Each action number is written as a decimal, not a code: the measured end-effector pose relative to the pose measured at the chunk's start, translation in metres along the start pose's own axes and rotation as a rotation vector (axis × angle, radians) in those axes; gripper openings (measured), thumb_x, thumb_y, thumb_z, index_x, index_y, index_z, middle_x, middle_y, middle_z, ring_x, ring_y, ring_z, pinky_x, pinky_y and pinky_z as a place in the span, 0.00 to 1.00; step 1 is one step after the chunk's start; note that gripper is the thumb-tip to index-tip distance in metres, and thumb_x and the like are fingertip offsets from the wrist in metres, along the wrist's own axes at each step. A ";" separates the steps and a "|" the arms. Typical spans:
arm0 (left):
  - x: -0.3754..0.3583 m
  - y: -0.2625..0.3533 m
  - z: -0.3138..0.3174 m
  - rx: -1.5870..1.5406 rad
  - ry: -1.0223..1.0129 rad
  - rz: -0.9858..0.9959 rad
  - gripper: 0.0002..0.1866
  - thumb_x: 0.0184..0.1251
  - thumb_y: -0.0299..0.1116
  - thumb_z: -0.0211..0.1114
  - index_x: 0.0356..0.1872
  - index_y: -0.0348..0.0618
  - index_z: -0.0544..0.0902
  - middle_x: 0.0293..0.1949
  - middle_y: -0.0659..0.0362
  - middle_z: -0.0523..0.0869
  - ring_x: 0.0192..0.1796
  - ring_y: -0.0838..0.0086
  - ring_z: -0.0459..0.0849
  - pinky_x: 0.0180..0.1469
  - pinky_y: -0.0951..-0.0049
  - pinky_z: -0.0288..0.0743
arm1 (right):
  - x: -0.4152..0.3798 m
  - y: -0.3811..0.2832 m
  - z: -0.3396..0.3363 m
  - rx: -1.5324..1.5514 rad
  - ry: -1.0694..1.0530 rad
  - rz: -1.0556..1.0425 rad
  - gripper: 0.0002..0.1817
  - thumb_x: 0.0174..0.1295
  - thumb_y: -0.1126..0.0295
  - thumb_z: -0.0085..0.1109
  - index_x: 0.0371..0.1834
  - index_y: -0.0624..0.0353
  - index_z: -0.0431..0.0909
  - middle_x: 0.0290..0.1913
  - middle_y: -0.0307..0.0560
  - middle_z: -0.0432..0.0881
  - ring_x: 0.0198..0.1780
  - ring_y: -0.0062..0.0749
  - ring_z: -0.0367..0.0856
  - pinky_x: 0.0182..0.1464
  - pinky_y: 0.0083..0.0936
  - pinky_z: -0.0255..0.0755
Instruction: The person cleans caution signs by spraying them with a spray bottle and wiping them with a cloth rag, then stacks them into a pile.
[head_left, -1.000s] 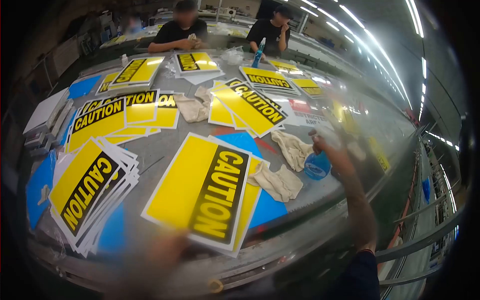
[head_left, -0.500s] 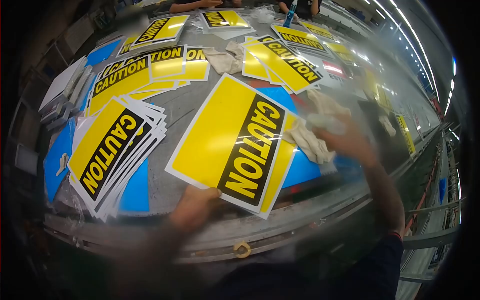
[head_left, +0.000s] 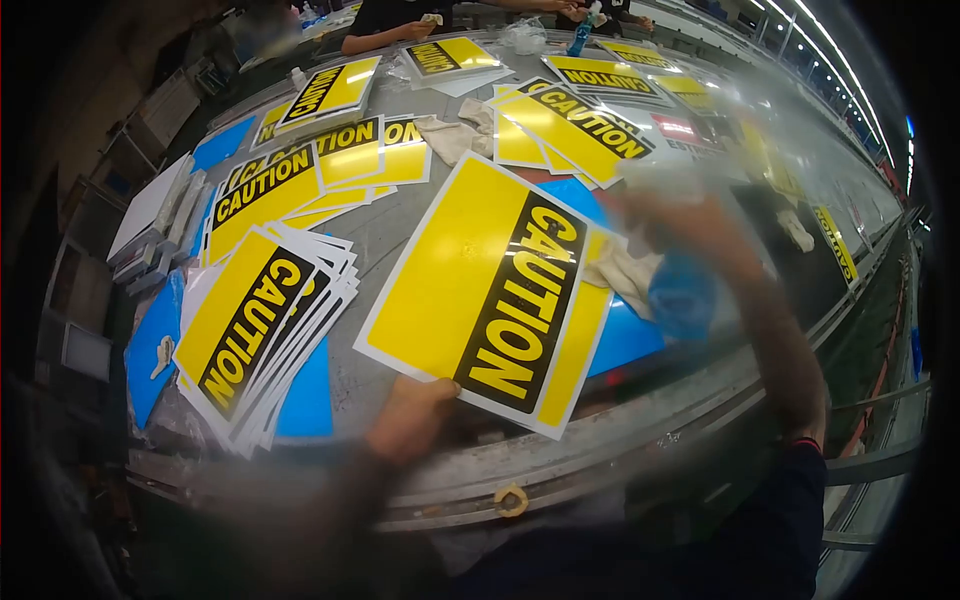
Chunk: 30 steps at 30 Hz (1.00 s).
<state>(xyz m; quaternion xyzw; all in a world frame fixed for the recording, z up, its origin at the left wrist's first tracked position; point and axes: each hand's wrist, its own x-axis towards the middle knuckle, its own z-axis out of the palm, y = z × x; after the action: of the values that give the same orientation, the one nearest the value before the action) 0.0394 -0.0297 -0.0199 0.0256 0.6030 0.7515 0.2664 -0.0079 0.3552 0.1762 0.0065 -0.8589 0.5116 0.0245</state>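
Observation:
My left hand grips the lower edge of a yellow and black caution sign, its thumb on the front face. Under that sign's right side another yellow sign shows. To the right, my right hand is closed round a blurred spray bottle with blue liquid low in it. A white cloth lies between the bottle and the held sign. Left of the held sign, a fanned stack of caution signs rests on blue sheets.
More caution signs lie across the table. A pale cloth is near the middle. White blocks stand at the left edge. A co-worker's hands and a blue bottle are at the far side.
The view has shifted, so the table items appear slightly farther right. My right hand has moved a little up relative to the cloth, and the bottle's blue part now shows beside it.

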 end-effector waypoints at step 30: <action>-0.003 0.025 0.028 -0.135 -0.002 -0.194 0.25 0.75 0.22 0.66 0.72 0.33 0.74 0.67 0.47 0.84 0.70 0.56 0.85 0.72 0.45 0.83 | -0.117 0.100 -0.007 -0.401 0.360 -0.148 0.25 0.71 0.69 0.68 0.71 0.54 0.78 0.57 0.47 0.83 0.51 0.36 0.86 0.52 0.32 0.82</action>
<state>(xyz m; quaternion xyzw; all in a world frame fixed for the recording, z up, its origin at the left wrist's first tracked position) 0.0422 -0.0093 0.0116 -0.0502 0.5505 0.7609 0.3398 0.1053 0.4076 0.0863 -0.0265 -0.9219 0.3213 0.2147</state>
